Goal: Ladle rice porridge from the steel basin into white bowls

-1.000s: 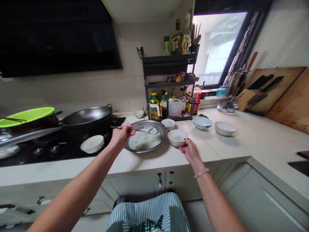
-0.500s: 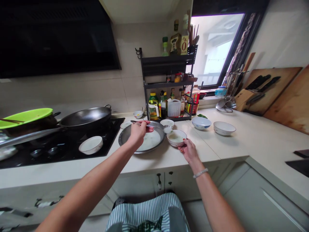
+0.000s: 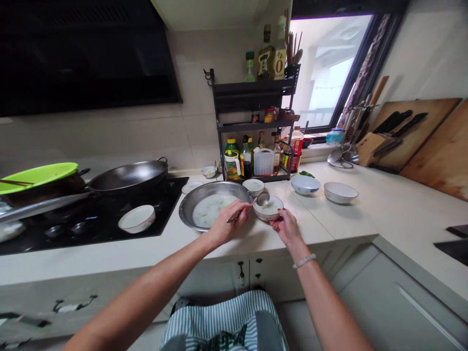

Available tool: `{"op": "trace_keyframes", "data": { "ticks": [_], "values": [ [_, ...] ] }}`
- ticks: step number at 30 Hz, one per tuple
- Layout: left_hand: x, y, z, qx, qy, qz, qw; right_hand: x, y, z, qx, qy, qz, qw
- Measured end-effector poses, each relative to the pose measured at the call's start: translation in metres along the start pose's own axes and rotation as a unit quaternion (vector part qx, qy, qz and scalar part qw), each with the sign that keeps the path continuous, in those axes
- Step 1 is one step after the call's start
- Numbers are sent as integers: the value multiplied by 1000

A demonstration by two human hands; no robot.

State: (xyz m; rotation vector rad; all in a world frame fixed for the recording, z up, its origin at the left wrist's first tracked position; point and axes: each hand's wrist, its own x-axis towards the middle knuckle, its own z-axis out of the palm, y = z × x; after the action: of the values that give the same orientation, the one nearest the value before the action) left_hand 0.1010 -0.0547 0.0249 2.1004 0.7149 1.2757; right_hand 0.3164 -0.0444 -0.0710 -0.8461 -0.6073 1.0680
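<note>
Left hand [image 3: 230, 223] gripping the silver metal ladle [image 3: 263, 198], right hand [image 3: 287, 226] the round white ceramic bowl [image 3: 262, 216], we'd best tip low.

Daylight enters through the dark-framed rectangular window [image 3: 325, 73], washed nearly white. The broad, glossy black panel [image 3: 84, 53] at upper left sinks into deep shadow, where detail is hard to make out. Soft shading falls on the smooth white surface [image 3: 307, 229] between the bare left hand [image 3: 229, 222] and bare right hand [image 3: 287, 226]. Wide-angle distortion stretches the forearms [image 3: 153, 287] towards the lower corners.
</note>
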Motion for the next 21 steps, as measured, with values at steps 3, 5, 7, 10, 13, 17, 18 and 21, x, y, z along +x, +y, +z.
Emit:
{"op": "trace_keyframes", "data": {
  "ticks": [3,5,7,10,13,17,18,21],
  "values": [
    [3,-5,0,-59,66,-64,994,0,-1,0,-7,2,4,1000],
    [8,-9,-3,-130,152,-139,970,-1,-2,0,-7,2,3,1000],
    [14,-14,-11,-193,246,-203,928,0,-2,1,-6,0,3,1000],
    [19,-23,-33,-236,335,-260,874,0,-2,1,-5,3,5,1000],
    [12,-33,-60,-207,355,-254,876,1,-1,1,-5,6,5,1000],
    [-6,-50,-91,-100,325,-230,912,1,-1,1,-10,4,6,1000],
    [-11,-53,-95,-70,312,-231,919,1,-2,1,-11,5,6,1000],
    [-22,-56,-102,12,282,-238,929,1,-2,1,-13,7,5,1000]
  ]
}}
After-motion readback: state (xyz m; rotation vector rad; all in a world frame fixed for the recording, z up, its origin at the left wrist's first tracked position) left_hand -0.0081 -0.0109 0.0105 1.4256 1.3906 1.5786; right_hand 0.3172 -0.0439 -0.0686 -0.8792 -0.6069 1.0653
